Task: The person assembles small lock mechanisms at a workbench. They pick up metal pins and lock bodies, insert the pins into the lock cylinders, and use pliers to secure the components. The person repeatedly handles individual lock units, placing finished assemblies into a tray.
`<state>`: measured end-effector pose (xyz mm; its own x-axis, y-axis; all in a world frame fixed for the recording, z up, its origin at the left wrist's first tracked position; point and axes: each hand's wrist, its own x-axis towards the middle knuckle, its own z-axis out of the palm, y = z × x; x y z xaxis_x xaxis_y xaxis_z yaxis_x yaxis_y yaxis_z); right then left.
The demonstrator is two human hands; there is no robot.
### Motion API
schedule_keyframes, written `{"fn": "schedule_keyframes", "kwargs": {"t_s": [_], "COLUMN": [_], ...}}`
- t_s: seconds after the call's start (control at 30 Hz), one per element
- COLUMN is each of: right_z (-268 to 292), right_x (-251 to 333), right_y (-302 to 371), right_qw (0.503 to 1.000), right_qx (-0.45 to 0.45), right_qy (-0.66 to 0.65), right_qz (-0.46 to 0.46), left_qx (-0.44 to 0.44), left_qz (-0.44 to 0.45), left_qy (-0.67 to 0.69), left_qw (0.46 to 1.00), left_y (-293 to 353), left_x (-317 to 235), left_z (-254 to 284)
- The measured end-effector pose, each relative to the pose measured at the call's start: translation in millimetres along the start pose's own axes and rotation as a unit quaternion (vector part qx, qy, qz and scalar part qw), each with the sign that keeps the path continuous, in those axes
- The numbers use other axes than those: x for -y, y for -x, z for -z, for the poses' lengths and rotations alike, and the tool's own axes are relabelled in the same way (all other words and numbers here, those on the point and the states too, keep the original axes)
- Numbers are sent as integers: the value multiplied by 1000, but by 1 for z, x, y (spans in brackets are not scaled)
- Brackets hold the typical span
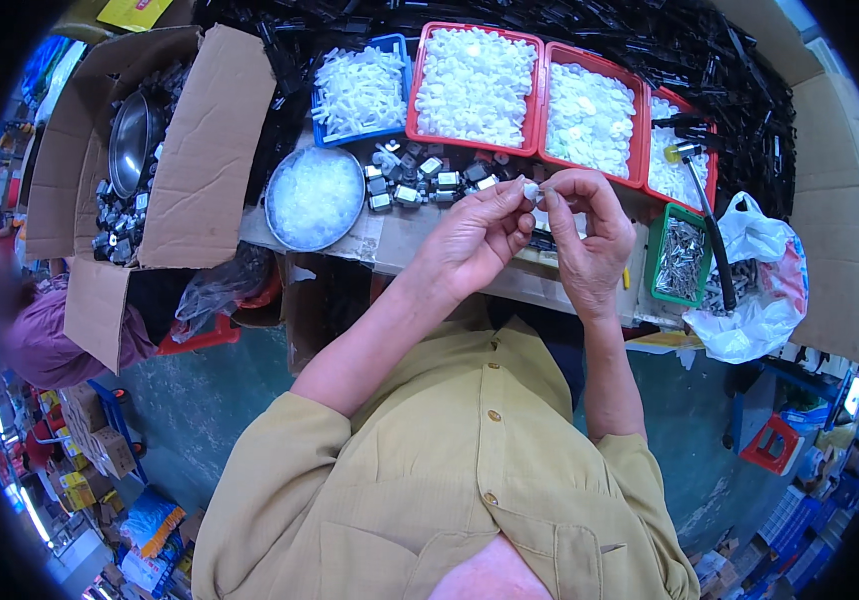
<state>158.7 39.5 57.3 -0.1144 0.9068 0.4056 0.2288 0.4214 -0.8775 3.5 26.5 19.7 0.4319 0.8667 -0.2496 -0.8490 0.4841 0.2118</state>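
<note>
Nearest the camera is the person's mustard-yellow shirt [470, 470], its buttons running down the middle, with both bare forearms rising from it toward the bench. The left hand [475, 235] and the right hand [582, 235] meet above the front edge of the worktable [420, 240], fingertips pressed together around a small white plastic part [530, 188]. Both hands are closed in a pinch: the left thumb and forefinger grip the part from one side, and the right thumb and fingers close on it from the other. Whether it is one piece or two being joined cannot be told, since the fingers cover most of it.

Judging by the bench, the work looks to be in mid-run. A cluster of small grey metal-and-black components [420, 178] lies just beyond the hands. Behind it, the red trays [540, 95] and the blue tray [400, 60] are heaped with white parts, and the round dish [315, 198] of translucent bits is full too, so plenty of stock seems left. A green tray of metal pins [680, 260] sits to the right, beside a black-handled tool [715, 235] and a white plastic bag [760, 300]. An open cardboard box [200, 170] with a steel bowl [135, 140] stands at the left. No separate pile of finished pieces can be made out with certainty.
</note>
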Motion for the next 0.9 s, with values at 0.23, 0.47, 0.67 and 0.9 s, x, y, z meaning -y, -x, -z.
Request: {"fn": "schedule_keyframes", "kwargs": {"t_s": [0.23,0.47,0.67,0.9], "right_z": [13,16,13,12], "right_x": [4,6,2,5], "right_y": [6,3,3,13], "right_qw": [998,993,990,999], "right_qx": [-23,1,10,23], "right_qy": [35,90,-79,37], "right_qz": [47,76,-119,-14], "left_qx": [-34,-23,-35,-18], "left_qz": [17,9,2,-47], "left_qy": [9,4,-36,-114], "left_qw": [999,1000,999,992], "left_y": [-1,4,12,19], "left_x": [16,19,11,9], "left_z": [-15,-17,-13,-11]}}
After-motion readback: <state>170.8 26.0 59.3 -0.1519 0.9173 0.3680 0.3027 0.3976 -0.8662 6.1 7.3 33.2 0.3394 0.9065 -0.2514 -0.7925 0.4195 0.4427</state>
